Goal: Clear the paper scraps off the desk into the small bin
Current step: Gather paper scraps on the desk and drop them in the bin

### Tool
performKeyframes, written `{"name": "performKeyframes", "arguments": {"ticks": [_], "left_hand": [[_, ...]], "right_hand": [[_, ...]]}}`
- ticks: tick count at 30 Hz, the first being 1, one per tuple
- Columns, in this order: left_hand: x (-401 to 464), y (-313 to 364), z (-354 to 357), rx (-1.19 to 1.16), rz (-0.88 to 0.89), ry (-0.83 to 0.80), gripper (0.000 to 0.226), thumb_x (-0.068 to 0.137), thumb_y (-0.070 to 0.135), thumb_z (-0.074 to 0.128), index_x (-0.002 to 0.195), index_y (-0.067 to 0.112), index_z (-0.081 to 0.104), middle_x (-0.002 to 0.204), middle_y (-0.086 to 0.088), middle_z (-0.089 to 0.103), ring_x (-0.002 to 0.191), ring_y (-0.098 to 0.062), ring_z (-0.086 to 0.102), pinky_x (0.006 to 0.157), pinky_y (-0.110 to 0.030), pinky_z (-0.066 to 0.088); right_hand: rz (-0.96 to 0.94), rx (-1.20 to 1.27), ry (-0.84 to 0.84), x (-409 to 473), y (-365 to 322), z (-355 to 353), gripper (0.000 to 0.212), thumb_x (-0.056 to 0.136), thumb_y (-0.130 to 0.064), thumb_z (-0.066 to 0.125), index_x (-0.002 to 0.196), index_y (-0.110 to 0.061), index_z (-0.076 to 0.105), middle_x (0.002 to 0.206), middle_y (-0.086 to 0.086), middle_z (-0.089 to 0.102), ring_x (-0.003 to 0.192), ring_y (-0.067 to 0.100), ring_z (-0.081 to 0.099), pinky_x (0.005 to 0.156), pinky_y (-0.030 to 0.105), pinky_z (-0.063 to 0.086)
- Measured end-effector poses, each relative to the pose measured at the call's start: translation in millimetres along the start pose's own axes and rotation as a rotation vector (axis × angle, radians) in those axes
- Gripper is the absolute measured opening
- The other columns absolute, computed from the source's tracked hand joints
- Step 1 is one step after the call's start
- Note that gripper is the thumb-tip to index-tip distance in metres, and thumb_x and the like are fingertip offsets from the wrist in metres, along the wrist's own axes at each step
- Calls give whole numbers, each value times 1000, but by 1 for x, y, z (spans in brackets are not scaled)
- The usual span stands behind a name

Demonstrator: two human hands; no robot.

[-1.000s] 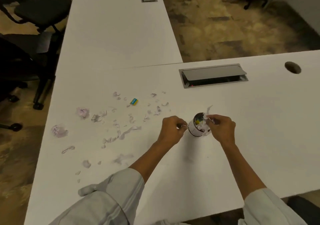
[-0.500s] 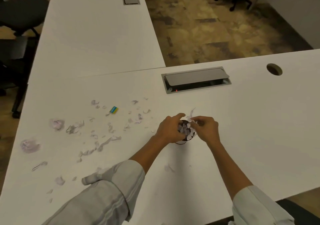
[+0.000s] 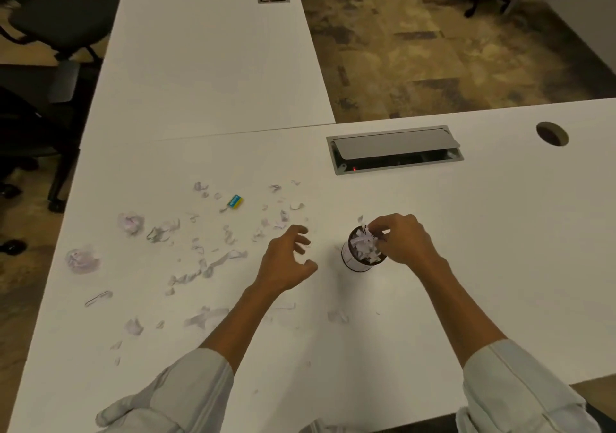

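Pressing scraps down into the small bin, the right hand pinches paper at its rim, and it should tamp gently since the bin looks brim-full. Left of the bin, the left hand hovers with its grip spread and empty, near the paper scraps littering the surface. No writing is legible; the bin's label and the small blue-and-yellow tag beyond the scraps are too small.

Dim, warm, yellowish light; soft faint shadows on the worktop. Slightly soft throughout, with wide-angle bending at the edges.
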State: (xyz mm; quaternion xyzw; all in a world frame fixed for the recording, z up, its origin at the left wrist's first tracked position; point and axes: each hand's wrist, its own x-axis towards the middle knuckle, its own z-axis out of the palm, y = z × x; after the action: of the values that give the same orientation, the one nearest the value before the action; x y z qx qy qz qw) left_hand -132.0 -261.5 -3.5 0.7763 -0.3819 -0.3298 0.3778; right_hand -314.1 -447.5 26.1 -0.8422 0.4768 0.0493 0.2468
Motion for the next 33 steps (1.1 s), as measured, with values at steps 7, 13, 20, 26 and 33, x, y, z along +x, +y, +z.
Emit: {"name": "performKeyframes", "arguments": {"ticks": [7,13,20,26,33], "left_hand": [[-62,-62,-35,-34,-146,122,47,63,11,78,104,27,59,88,9,69,69,-4,67,64,-21,54],[-113,-99,-65,-11,-255,220,40,68,3,77,99,24,61,80,5,70,65,-4,66,62,-18,50],[-165,-133,-92,6,-361,299,37,71,-1,74,95,23,61,78,2,71,66,-4,66,61,-7,49],[-182,-146,-106,-5,-397,326,37,72,0,75,97,23,62,78,2,72,64,-1,65,61,-4,47],[-192,-159,-124,46,-376,360,42,70,7,80,105,19,60,92,3,69,81,-13,66,72,-29,54]], "right_hand": [[-64,30,105,18,-10,-8,32,86,-16,68,118,-18,66,116,3,70,100,22,67,86,42,57],[-220,-174,83,-9,-25,33,28,90,-9,54,112,-18,69,104,4,72,99,31,65,70,33,51],[-125,-320,153,-39,-27,55,11,81,-5,57,82,-10,67,84,6,68,74,31,64,55,28,35],[-93,-445,-104,-27,-23,55,34,98,-20,37,120,-16,63,124,9,65,109,30,60,113,52,22],[-33,73,365,-48,-19,16,22,85,-13,57,98,-21,73,89,5,76,80,27,69,70,32,55]]}}
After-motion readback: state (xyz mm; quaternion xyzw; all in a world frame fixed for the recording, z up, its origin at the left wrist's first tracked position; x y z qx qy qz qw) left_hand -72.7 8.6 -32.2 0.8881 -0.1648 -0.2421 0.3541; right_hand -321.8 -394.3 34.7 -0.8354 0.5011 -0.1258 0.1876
